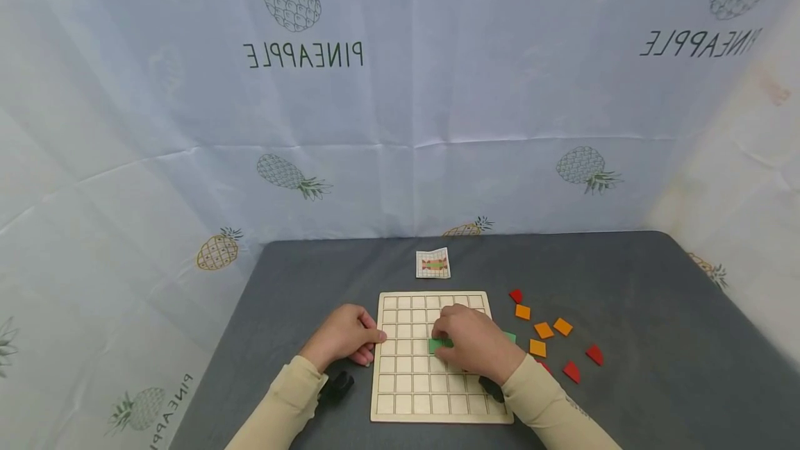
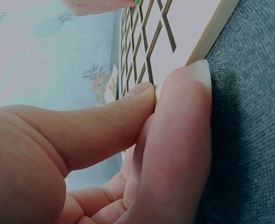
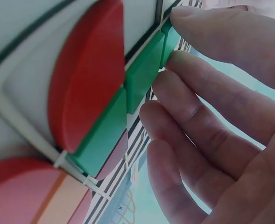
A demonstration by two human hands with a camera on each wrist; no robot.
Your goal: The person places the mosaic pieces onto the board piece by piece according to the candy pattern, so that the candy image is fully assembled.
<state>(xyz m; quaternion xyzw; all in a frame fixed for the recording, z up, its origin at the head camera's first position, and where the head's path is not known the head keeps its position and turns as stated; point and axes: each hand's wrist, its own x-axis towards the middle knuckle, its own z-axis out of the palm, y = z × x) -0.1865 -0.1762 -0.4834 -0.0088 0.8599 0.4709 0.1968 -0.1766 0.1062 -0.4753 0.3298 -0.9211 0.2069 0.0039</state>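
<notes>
A pale wooden grid board (image 1: 403,384) lies on the dark table. At its left edge, my left hand (image 1: 346,335) grips the rim, with the thumb at the top and the index finger (image 2: 177,140) against the side. Over the middle of the board, my right hand (image 1: 471,339) pinches a green square tile (image 3: 169,46) between thumb and index finger. More green tiles (image 3: 144,74) run in a row beside it. A red quarter-round piece (image 3: 88,79) lies against that row, hidden under my hand in the head view. Another green piece (image 1: 510,337) shows past my right hand.
Loose orange squares (image 1: 544,330) and red quarter-rounds (image 1: 571,371) are scattered right of the board. A small pattern card (image 1: 433,264) lies beyond the board's far edge. Pineapple-printed cloth (image 1: 412,103) hangs behind the table (image 1: 625,283).
</notes>
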